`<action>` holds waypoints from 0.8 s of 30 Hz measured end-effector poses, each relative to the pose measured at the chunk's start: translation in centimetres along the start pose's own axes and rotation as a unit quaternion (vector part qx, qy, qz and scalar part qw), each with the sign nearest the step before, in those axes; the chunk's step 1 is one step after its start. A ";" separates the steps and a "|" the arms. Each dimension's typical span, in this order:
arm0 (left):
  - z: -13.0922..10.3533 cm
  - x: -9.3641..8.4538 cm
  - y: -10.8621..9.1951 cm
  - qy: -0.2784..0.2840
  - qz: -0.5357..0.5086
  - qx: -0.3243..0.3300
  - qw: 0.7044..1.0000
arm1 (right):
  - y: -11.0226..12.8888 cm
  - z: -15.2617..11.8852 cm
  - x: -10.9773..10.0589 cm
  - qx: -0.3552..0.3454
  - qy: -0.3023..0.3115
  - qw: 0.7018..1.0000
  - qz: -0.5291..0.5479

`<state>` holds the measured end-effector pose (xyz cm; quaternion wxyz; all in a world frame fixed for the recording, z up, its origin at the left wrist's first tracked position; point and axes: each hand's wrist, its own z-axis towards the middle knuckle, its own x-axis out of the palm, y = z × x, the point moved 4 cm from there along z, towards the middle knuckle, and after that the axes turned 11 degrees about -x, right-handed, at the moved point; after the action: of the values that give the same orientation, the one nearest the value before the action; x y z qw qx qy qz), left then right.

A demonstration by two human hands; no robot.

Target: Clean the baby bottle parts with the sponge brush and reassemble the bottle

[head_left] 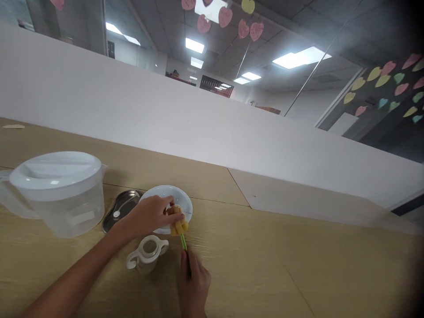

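By the round white plate [188, 204], our left hand [153, 215] pinches a lobed yellow piece [179, 228], probably just steadying it; our right hand [196, 285] clutches a slim green tool [183, 242].

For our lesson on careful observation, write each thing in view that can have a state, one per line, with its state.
Pitcher: upright, lid on
Two-handled cup: upright
Dark tray: lying flat, thin pale-tipped utensil in it
White plate: right way up
Yellow lobed piece: held in left hand
Green-and-black tool: gripped in right hand
Ceiling lights: on
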<state>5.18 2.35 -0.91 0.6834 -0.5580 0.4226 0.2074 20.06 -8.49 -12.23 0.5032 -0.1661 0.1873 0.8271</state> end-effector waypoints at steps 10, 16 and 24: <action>0.9 -5.4 5.6 -0.146 0.082 -0.095 0.981 | 0.1 0.2 -0.2 -0.020 -0.029 0.999 -0.007; 3.0 -4.1 10.1 -0.101 0.248 -0.213 0.939 | -0.2 -0.1 0.2 0.005 -0.019 1.000 0.012; 4.6 -1.0 12.6 -0.027 0.238 -0.221 0.945 | -0.5 -0.3 0.4 0.028 -0.001 0.999 0.036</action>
<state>-3.30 10.50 -7.38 0.4848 -0.5727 0.4675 0.4673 20.35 -8.16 -12.71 0.4774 -0.1438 0.2161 0.8395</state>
